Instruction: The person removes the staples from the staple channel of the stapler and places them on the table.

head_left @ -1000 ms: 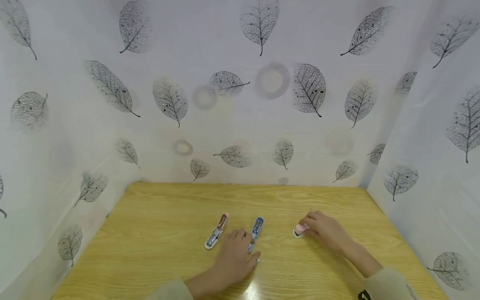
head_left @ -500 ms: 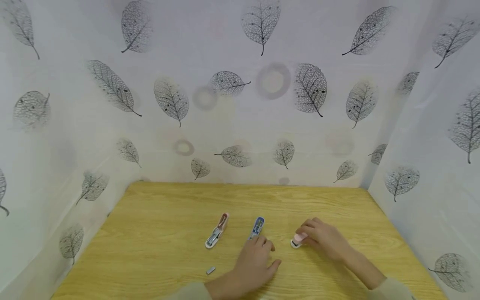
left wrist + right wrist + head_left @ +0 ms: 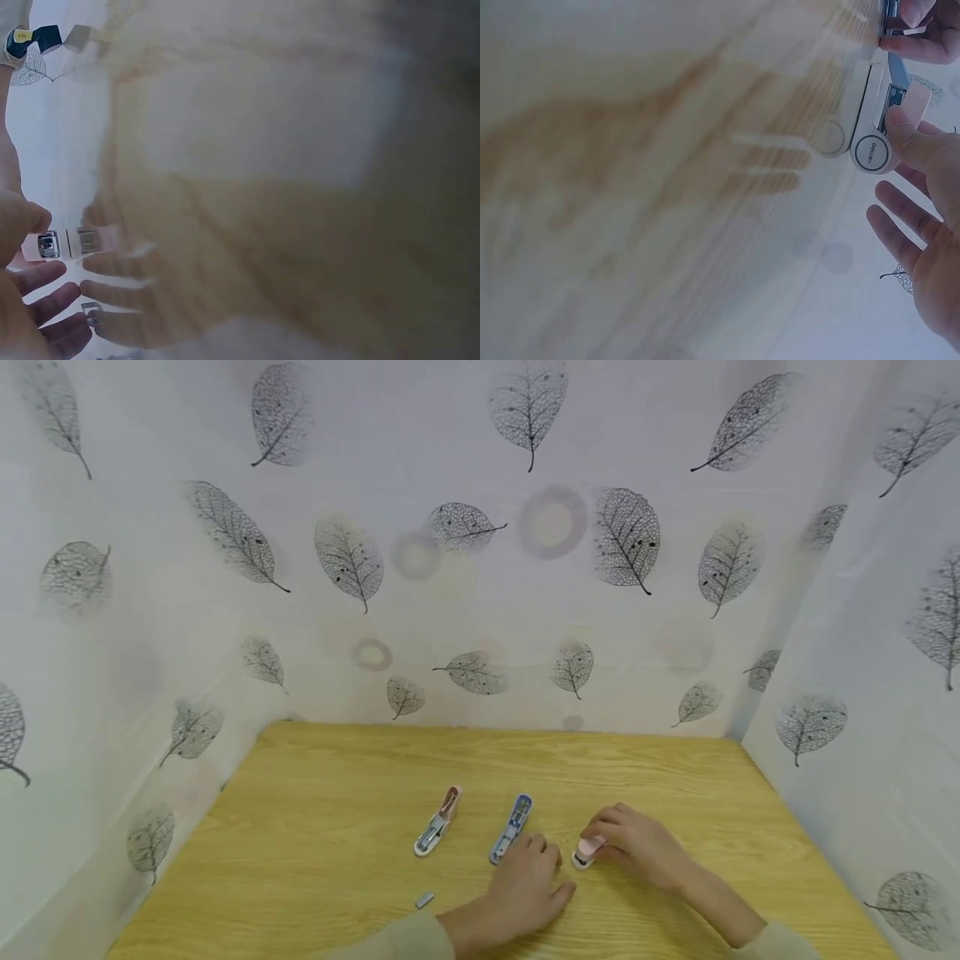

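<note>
Three small staplers lie on the wooden table (image 3: 315, 827). My right hand (image 3: 637, 845) holds the pink-and-white stapler (image 3: 586, 852) by its far end; in the right wrist view my thumb (image 3: 909, 136) presses on this pink-and-white stapler (image 3: 876, 142). My left hand (image 3: 528, 881) rests on the table, fingers loosely bent. Its fingertips sit beside the near end of the blue stapler (image 3: 511, 829). A brown-pink stapler (image 3: 437, 833) lies further left, untouched. The left wrist view is blurred, showing my left fingers (image 3: 45, 300) and a pale stapler (image 3: 71, 242).
A small grey strip (image 3: 424, 900) lies on the table, near and left of my left hand. White leaf-printed curtain walls (image 3: 480, 568) close in the table at the back, left and right.
My right hand has drawn the pink-and-white stapler left and nearer. My left hand has slid right off the blue stapler, uncovering the small grey strip.
</note>
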A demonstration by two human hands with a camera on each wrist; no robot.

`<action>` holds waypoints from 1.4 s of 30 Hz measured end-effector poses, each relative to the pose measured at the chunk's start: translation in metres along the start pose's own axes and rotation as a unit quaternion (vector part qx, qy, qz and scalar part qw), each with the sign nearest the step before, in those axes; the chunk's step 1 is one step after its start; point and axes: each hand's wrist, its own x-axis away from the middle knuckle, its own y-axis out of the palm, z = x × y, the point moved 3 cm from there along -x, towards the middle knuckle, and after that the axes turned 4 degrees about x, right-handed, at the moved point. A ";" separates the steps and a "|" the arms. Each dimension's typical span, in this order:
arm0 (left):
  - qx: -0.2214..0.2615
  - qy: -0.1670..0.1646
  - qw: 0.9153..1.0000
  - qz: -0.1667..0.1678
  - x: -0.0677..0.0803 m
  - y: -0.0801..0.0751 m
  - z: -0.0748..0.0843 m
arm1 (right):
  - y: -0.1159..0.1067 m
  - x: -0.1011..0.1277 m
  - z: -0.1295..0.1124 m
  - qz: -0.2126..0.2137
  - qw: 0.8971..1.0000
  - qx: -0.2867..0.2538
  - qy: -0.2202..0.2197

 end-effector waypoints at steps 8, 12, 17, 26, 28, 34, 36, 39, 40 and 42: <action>-0.028 0.000 0.999 -0.019 -0.008 0.004 0.006 | -0.001 -0.003 -0.003 -0.004 1.000 -0.008 -0.011; -0.035 -0.001 0.999 -0.023 -0.013 0.005 0.008 | -0.001 -0.004 -0.003 -0.006 1.000 -0.008 -0.015; -0.060 -0.003 0.998 -0.019 -0.019 0.007 0.008 | -0.001 -0.005 -0.004 -0.010 1.000 -0.006 -0.022; -0.062 -0.016 0.998 0.003 -0.026 0.010 0.007 | 0.000 -0.008 -0.005 -0.014 1.000 -0.010 -0.025; -0.069 -0.020 0.997 0.005 -0.028 0.011 0.007 | 0.000 -0.009 -0.004 -0.014 1.000 -0.010 -0.026; -0.086 -0.032 0.996 0.002 -0.031 0.013 0.008 | 0.002 -0.010 -0.003 -0.013 1.000 -0.016 -0.018; -0.090 -0.033 0.995 0.000 -0.031 0.014 0.009 | 0.002 -0.010 -0.003 -0.013 1.000 -0.019 -0.015; -0.094 -0.035 0.995 -0.001 -0.031 0.015 0.009 | 0.002 -0.010 -0.002 -0.014 1.000 -0.024 -0.010; -0.093 -0.037 0.995 -0.002 -0.031 0.015 0.009 | 0.003 -0.010 -0.002 -0.016 1.000 -0.024 -0.009; -0.091 -0.041 0.995 -0.004 -0.032 0.016 0.010 | 0.003 -0.009 -0.001 -0.022 0.999 -0.027 -0.002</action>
